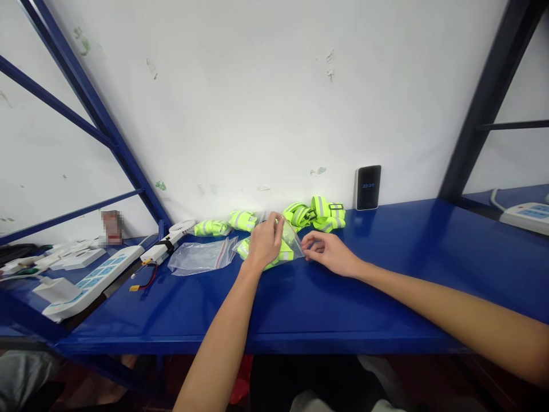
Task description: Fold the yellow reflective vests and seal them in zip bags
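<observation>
A clear zip bag (294,241) lies on the blue table, with a neon yellow reflective strap (285,252) folded inside. The fingers of my left hand (266,239) are pinched on the bag's upper edge and cover part of it. At the bag's right corner, my right hand (330,253) has its thumb and fingertips closed on the plastic. Just behind the bag sits a loose bundle of yellow reflective straps (328,214) with a black buckle. To the left, a flat clear zip bag (199,257) rests near two bagged yellow straps (212,228).
A white device with a dark screen (368,187) leans against the wall. At the left stand a white handheld fan (182,228), a battery lead with a yellow connector (135,288) and a power strip (96,280). Blue frame posts (124,154) rise beside the table.
</observation>
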Demonstrator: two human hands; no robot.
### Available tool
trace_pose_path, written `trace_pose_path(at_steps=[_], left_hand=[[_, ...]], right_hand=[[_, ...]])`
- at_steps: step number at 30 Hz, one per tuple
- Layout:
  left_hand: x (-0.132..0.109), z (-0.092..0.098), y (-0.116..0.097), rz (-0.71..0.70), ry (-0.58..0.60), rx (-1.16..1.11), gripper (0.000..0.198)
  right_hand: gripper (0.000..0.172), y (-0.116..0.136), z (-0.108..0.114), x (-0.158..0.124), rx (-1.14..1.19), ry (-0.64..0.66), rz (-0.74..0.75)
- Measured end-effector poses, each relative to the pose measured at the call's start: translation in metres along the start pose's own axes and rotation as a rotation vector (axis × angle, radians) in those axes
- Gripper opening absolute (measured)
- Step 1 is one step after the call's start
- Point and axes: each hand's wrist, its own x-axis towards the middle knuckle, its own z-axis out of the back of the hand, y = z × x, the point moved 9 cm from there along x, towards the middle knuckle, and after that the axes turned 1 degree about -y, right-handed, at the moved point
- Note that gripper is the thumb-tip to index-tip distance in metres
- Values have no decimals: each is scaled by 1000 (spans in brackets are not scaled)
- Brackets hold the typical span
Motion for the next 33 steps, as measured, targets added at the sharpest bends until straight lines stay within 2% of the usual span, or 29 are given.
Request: trace_pose_path(at_steps=[9, 16, 20, 23, 29, 33], left_hand=[[-1, -4, -2, -13, 27, 41, 26], [-1, -6, -3, -27, 39, 68, 27], [-1, -5, -1, -15, 21, 44, 26], [-1, -4, 1, -13, 12, 43, 26], [-3, -12, -5, -52, 67, 111, 26], [-3, -13, -8, -71, 76, 104, 24]], right_hand=[[16, -13, -2, 3, 4, 3, -91], [13, -17, -4, 3, 23, 31, -87], [17, -13, -4, 3, 63, 52, -31], [24, -14, -6, 3, 75, 78, -69], [22, -16, -9, 5, -25, 133, -200], [19, -10, -14, 4, -132, 208, -157]])
